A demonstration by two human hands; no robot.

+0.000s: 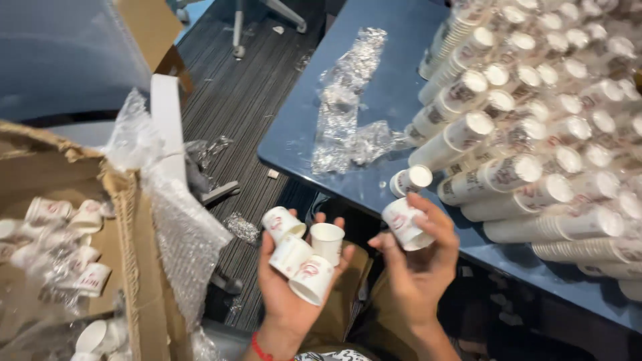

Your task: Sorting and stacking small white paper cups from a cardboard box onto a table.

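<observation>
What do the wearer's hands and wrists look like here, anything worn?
Both hands are bare: no gloves, no rings that can be made out. The left hand has a thin red band or string around the wrist. The right hand shows nothing on its wrist, and no sleeve reaches either forearm in view.

A dark ribbed carpet floor [234, 100] runs from near to far, left of a glossy blue desk [381, 80]; metal chair legs [239, 30] stand far off.
</observation>
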